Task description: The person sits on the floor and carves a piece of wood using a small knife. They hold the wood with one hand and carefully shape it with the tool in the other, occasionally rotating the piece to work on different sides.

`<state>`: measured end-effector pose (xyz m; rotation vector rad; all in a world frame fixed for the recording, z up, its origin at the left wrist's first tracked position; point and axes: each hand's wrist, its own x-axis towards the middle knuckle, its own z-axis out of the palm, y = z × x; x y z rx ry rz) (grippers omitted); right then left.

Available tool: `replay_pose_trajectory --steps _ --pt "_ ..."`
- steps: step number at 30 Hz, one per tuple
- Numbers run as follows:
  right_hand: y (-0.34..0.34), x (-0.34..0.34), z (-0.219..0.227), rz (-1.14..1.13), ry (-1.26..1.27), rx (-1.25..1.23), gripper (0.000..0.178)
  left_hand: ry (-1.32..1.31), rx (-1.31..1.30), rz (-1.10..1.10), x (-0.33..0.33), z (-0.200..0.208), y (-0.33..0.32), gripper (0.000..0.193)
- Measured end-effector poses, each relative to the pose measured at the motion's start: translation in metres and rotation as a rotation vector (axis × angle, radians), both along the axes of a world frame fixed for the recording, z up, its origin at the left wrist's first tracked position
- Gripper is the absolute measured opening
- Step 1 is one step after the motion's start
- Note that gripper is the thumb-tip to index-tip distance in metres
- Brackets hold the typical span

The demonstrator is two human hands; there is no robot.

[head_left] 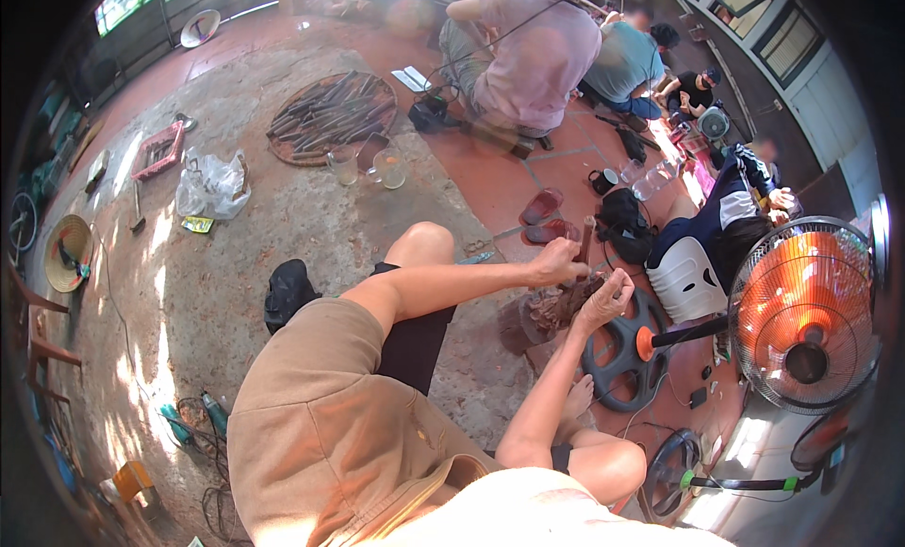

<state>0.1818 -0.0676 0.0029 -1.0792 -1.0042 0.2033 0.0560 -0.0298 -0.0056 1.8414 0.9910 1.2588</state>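
A brown carved piece of wood [558,310] stands low on the floor in front of me, its detail too small to make out. My left hand [556,262] is closed above its far left side. Right beside those fingers rises an upright wooden stick [586,240]; whether the hand grips it I cannot tell. At the carving's right side, my right hand [605,300] has its fingers curled into a pinch, and what they hold is too small or hidden to name.
An orange fan [806,311] and a dark wheel-shaped base [627,351] stand close on my right. A round tray [273,144] of long dark tools lies ahead left, with glass mugs [387,168] nearby. Sandals [547,228] lie beyond the carving. Several people [528,52] sit farther off.
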Motion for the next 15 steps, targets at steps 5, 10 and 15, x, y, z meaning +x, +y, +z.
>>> replay_pose_trajectory --steps 5,10,15 --pt "0.001 0.010 -0.010 -0.048 -0.054 0.008 0.037 -0.057 -0.057 -0.026 0.010 0.008 -0.007 0.032" --pt "-0.009 -0.010 0.008 0.054 0.059 -0.014 0.037 0.140 0.125 0.022 0.003 -0.006 -0.008 0.030" --pt "-0.010 -0.005 0.011 0.051 0.046 -0.040 0.037 0.220 0.016 -0.153 -0.013 0.005 -0.016 0.028"
